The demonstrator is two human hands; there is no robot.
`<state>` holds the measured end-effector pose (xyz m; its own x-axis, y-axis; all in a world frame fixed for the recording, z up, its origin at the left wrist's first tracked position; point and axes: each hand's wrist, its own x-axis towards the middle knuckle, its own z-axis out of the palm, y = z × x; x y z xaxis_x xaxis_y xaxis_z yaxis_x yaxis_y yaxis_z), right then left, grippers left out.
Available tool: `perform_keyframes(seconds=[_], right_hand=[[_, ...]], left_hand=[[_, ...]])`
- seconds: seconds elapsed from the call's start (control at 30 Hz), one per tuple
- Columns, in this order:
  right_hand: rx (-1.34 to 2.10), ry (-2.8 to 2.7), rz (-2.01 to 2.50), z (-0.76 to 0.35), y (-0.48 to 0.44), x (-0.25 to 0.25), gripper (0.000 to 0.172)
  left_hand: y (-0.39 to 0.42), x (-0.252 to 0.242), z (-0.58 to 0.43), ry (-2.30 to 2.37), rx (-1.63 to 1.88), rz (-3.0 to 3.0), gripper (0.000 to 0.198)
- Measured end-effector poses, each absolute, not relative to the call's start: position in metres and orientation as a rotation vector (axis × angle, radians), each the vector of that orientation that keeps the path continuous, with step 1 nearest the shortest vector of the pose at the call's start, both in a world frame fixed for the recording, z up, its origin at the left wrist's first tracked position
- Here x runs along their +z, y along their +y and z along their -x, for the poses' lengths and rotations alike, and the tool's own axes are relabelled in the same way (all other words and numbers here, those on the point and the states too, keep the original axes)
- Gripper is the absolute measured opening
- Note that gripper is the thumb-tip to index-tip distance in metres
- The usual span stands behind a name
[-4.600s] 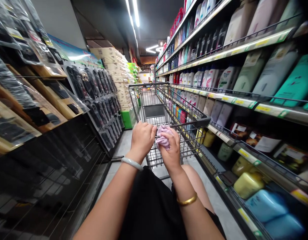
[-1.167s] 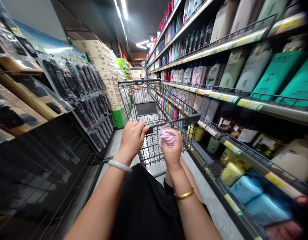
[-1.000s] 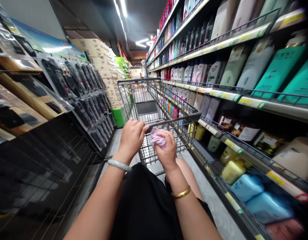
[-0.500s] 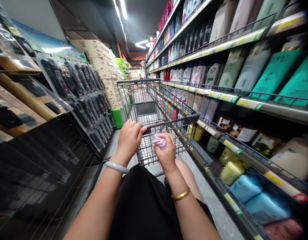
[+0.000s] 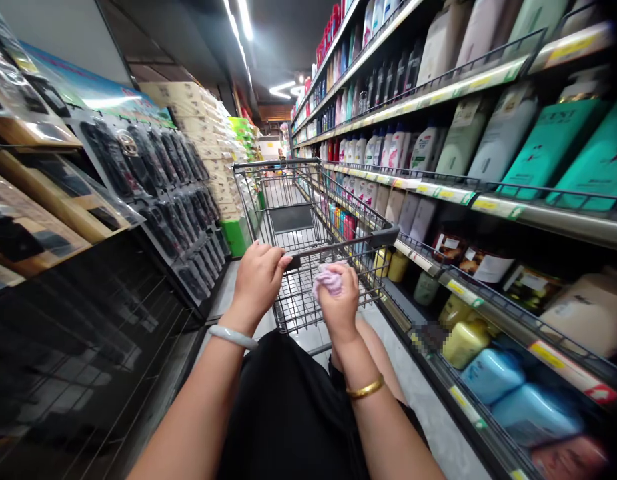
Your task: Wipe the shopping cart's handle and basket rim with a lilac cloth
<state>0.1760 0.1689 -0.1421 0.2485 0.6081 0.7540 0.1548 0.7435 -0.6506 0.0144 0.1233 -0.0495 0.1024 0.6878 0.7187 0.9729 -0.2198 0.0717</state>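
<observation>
As left hand [image 5: 258, 283] grips the cart handle [image 5: 315, 251], right hand [image 5: 342, 308] clenched round a pink cloth [image 5: 328, 280] — just beneath it

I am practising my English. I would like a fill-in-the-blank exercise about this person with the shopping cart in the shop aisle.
The left hand grips the ____ of the wire shopping cart. The right hand holds a crumpled lilac cloth, and that wrist wears a ____ bangle. The pale bangle is on the ____ wrist. The shelves of bottles stand on the person's ____ side.
Missing words: handle; gold; left; right.
</observation>
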Motion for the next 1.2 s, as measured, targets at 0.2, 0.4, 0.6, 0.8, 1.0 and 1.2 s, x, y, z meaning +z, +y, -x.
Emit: perform_keyframes(seconds=[0.2,0.4,0.6,0.8,1.0,1.2], right_hand=[[0.253,-1.149,0.752,-0.200,0.181,-0.135,0.022],[0.290,-1.104,0.782,-0.197,0.178,-0.134,0.023],[0.344,-1.381,0.494,-0.174,0.147,-0.118,0.026],[0.260,-1.096,0.738,-0.200,0.175,-0.127,0.025],[0.294,-1.308,0.580,-0.178,0.153,-0.121,0.025],[0.297,-1.356,0.515,-0.175,0.151,-0.120,0.027]], left_hand=[[0.122,-0.048,-0.012,-1.647,-0.887,1.985,0.037],[0.122,-0.049,-0.018,-1.654,-0.897,1.951,0.039],[0.120,-0.048,-0.018,-1.643,-0.863,1.971,0.037],[0.119,-0.048,-0.017,-1.648,-0.883,1.961,0.038],[0.120,-0.050,-0.020,-1.638,-0.882,1.951,0.037],[0.117,-0.050,-0.020,-1.626,-0.858,1.955,0.038]])
